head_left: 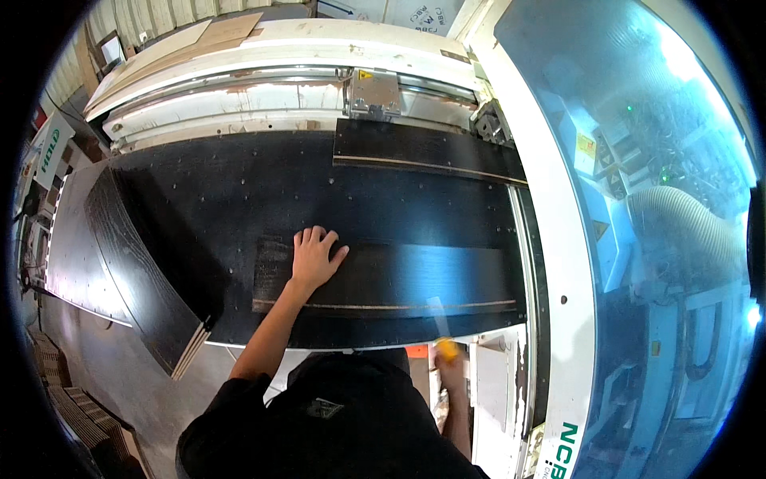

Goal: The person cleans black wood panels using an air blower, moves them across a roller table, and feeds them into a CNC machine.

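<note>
A dark wood-grain board (pixel 383 275) lies flat on the black machine table (pixel 263 184), its pale edge strip facing me. My left hand (pixel 313 259) rests on the board's left part, fingers spread toward the far edge, holding nothing. At the near edge of the table, my right hand (pixel 451 369) is closed round a yellow-handled tool (pixel 447 349). The tool's pale flat blade (pixel 438 315) reaches over the board's near edge; motion blurs it, and I cannot tell whether it touches.
Another dark board (pixel 423 152) lies under the clamp carriage (pixel 373 94) at the back. Stacked dark panels (pixel 148 263) stand at the left. A white machine frame with a blue transparent cover (pixel 638 239) borders the right side. Brown stacked pieces (pixel 84 411) sit lower left.
</note>
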Demonstrator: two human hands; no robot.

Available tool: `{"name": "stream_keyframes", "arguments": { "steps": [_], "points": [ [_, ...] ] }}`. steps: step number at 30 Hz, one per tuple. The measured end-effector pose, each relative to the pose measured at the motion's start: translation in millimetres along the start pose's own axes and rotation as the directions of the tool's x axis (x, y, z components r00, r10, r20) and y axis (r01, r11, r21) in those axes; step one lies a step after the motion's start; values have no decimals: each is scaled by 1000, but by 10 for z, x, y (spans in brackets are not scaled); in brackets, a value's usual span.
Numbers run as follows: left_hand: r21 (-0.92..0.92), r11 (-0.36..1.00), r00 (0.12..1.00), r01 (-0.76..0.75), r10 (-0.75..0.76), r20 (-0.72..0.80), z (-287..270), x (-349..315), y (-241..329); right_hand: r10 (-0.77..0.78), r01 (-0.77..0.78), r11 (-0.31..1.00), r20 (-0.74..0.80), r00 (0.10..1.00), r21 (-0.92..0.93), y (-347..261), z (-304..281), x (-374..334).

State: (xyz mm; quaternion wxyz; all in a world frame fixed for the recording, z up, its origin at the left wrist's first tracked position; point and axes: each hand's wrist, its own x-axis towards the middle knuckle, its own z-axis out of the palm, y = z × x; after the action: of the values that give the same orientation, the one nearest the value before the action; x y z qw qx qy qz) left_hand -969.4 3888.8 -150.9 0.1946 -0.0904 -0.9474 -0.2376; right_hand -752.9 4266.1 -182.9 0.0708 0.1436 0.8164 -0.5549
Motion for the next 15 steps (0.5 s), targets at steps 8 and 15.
{"name": "stream_keyframes", "arguments": {
  "steps": [8, 15],
  "points": [
    [-95, 988, 992, 123, -118, 53, 157, 256, -94, 74, -84, 977, 58, 996, 198, -660, 363, 311],
    [-282, 956, 989, -83, 113, 93, 752, 1273, 388, 229, -98, 946, -423, 877, 308, -800, -617, 502]
  ]
}}
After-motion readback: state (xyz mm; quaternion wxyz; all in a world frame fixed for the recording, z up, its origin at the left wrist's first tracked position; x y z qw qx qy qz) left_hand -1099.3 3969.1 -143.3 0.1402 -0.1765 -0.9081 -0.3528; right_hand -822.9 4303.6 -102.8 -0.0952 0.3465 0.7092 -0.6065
